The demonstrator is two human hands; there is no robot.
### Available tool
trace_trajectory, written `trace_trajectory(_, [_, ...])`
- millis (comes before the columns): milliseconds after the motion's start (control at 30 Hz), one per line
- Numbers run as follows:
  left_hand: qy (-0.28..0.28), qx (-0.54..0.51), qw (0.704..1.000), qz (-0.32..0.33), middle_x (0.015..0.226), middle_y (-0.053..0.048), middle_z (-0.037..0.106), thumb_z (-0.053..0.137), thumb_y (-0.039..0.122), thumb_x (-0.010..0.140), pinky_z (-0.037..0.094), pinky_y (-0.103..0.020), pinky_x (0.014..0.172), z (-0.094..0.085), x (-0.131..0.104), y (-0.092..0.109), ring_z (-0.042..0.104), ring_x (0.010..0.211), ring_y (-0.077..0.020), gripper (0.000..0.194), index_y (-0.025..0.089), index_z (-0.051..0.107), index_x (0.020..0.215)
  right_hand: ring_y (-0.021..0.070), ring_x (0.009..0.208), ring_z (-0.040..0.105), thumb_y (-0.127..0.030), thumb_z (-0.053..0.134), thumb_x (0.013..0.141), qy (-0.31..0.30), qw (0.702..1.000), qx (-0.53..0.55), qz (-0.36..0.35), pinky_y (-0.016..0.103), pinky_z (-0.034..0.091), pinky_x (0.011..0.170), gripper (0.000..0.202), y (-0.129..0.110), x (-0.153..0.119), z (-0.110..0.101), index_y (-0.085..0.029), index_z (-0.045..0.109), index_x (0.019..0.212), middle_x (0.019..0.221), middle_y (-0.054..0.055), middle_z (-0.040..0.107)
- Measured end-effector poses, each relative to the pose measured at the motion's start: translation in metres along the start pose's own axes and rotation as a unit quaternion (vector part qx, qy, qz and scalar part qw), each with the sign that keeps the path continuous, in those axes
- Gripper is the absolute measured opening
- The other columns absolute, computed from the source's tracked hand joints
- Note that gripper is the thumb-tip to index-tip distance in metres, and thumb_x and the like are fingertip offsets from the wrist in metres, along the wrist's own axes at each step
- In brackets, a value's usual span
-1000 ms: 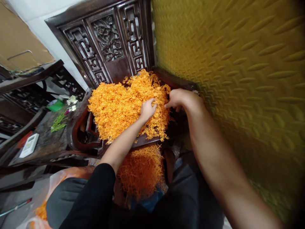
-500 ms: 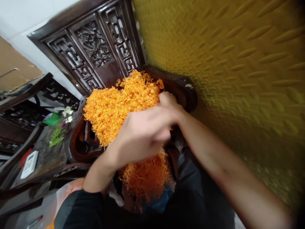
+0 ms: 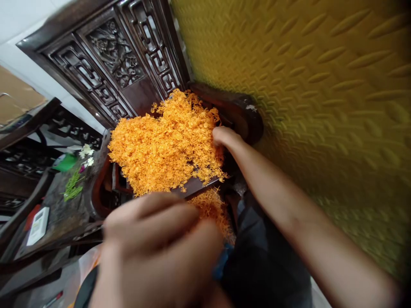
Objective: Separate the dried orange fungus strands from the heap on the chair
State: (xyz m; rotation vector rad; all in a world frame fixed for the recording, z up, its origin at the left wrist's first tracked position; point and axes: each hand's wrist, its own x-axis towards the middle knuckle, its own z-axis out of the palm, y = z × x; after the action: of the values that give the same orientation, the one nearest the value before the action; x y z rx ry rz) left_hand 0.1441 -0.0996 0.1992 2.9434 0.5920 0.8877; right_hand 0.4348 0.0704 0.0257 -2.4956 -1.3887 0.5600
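Observation:
A large heap of orange stringy flowers (image 3: 160, 145) covers the seat of a dark carved wooden chair (image 3: 141, 92). At the heap's right edge is my right hand (image 3: 226, 137), its fingertips hidden among the orange pieces. Close to the camera, my left hand (image 3: 163, 248) is curled and blurred; whatever its fingers hold is hidden. Behind and below it, a second orange bunch (image 3: 213, 209) hangs lower than the seat edge, partly covered by the hand.
On a wooden surface (image 3: 58, 205) at left lie a white remote (image 3: 38, 226), green stems (image 3: 73, 186), white flowers (image 3: 86, 151) and a green object (image 3: 66, 162). A yellow diamond-patterned wall (image 3: 289, 64) stands on the right. Something blue (image 3: 223, 261) shows below.
My left hand has come away from beside my right hand, down and left toward the camera, uncovering the seat's front edge. My right hand stays at the heap's right side.

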Motion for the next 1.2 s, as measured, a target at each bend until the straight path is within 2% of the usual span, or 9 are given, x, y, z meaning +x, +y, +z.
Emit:
trace_trajectory(100, [-0.067, 0.015, 0.997, 0.047, 0.078, -0.005, 0.072, 0.048, 0.019, 0.086, 0.055, -0.036, 0.067, 0.060, 0.032, -0.037, 0.068, 0.070, -0.0200, 0.026, 0.025, 0.072, 0.094, 0.0384, 0.103, 0.075, -0.005, 0.083, 0.065, -0.024, 0.999, -0.016, 0.019, 0.042, 0.059, 0.088, 0.049, -0.003, -0.004, 0.000, -0.002, 0.078, 0.114, 0.107, 0.027, 0.075])
trace_trajectory(233, [-0.204, 0.070, 0.968, -0.129, 0.101, -0.016, 0.076, 0.044, 0.019, 0.093, 0.058, -0.045, 0.084, 0.173, 0.051, -0.098, 0.073, 0.093, -0.0296, 0.035, 0.014, 0.068, 0.118, 0.0372, 0.112, 0.072, -0.006, 0.072, 0.078, 0.038, 0.999, -0.020, -0.016, 0.037, 0.056, 0.092, 0.042, -0.012, -0.020, -0.009, 0.001, 0.075, 0.120, 0.113, 0.029, 0.073])
trace_trajectory(300, [-0.163, 0.046, 0.965, -0.201, 0.135, -0.024, 0.066, 0.047, 0.027, 0.097, 0.053, -0.049, 0.103, 0.219, 0.052, -0.115, 0.065, 0.123, -0.0343, 0.051, 0.007, 0.054, 0.143, 0.0381, 0.115, 0.070, -0.009, 0.064, 0.086, 0.089, 0.995, -0.026, -0.022, 0.040, 0.054, 0.095, 0.038, -0.018, -0.028, -0.015, 0.002, 0.073, 0.121, 0.116, 0.031, 0.071])
trace_trajectory(400, [-0.094, 0.002, 0.971, -0.221, 0.164, -0.024, 0.036, 0.052, 0.038, 0.097, 0.034, -0.048, 0.125, 0.263, 0.054, -0.126, 0.034, 0.154, -0.0344, 0.075, 0.003, 0.030, 0.159, 0.0374, 0.113, 0.069, -0.012, 0.054, 0.094, 0.171, 0.984, -0.026, -0.039, 0.043, 0.052, 0.096, 0.034, -0.026, -0.040, -0.026, 0.000, 0.073, 0.120, 0.119, 0.030, 0.070])
trace_trajectory(467, [-0.055, -0.006, 0.971, -0.233, 0.169, -0.022, 0.028, 0.053, 0.044, 0.097, 0.028, -0.050, 0.128, 0.279, 0.056, -0.129, 0.024, 0.158, -0.0339, 0.082, 0.006, 0.021, 0.163, 0.0341, 0.107, 0.070, -0.015, 0.052, 0.095, 0.229, 0.971, -0.009, -0.069, 0.041, 0.052, 0.092, 0.031, -0.029, -0.045, -0.032, -0.005, 0.074, 0.115, 0.116, 0.026, 0.072])
trace_trajectory(567, [-0.028, 0.021, 0.967, -0.252, 0.167, -0.020, 0.029, 0.053, 0.045, 0.098, 0.031, -0.051, 0.125, 0.292, 0.053, -0.132, 0.027, 0.155, -0.0349, 0.084, 0.011, 0.016, 0.165, 0.0306, 0.101, 0.070, -0.019, 0.051, 0.094, 0.316, 0.943, 0.033, -0.100, 0.040, 0.051, 0.089, 0.031, -0.028, -0.047, -0.042, -0.012, 0.077, 0.110, 0.113, 0.020, 0.073])
trace_trajectory(700, [-0.054, 0.091, 0.968, -0.229, 0.163, -0.018, 0.036, 0.056, 0.037, 0.097, 0.036, -0.050, 0.121, 0.307, 0.032, -0.131, 0.037, 0.148, -0.0352, 0.076, 0.017, 0.026, 0.164, 0.0308, 0.105, 0.068, -0.020, 0.048, 0.094, 0.373, 0.916, 0.100, -0.112, 0.044, 0.049, 0.093, 0.035, -0.020, -0.044, -0.059, -0.017, 0.078, 0.112, 0.113, 0.016, 0.072])
trace_trajectory(833, [-0.084, 0.125, 0.965, -0.215, 0.163, -0.018, 0.037, 0.055, 0.033, 0.097, 0.031, -0.050, 0.124, 0.321, 0.013, -0.129, 0.033, 0.151, -0.0352, 0.075, 0.013, 0.026, 0.164, 0.0263, 0.104, 0.066, -0.017, 0.047, 0.094, 0.414, 0.888, 0.135, -0.149, 0.040, 0.046, 0.096, 0.037, -0.017, -0.044, -0.081, -0.015, 0.079, 0.112, 0.111, 0.016, 0.074])
trace_trajectory(1200, [-0.110, 0.106, 0.956, -0.250, 0.158, -0.022, 0.041, 0.036, 0.015, 0.101, 0.039, -0.047, 0.118, 0.321, 0.026, -0.138, 0.043, 0.144, -0.0327, 0.059, 0.013, 0.035, 0.160, 0.0179, 0.086, 0.064, -0.012, 0.051, 0.090, 0.517, 0.808, 0.197, -0.203, 0.032, 0.047, 0.084, 0.027, -0.042, -0.066, -0.097, -0.013, 0.078, 0.090, 0.088, 0.008, 0.072])
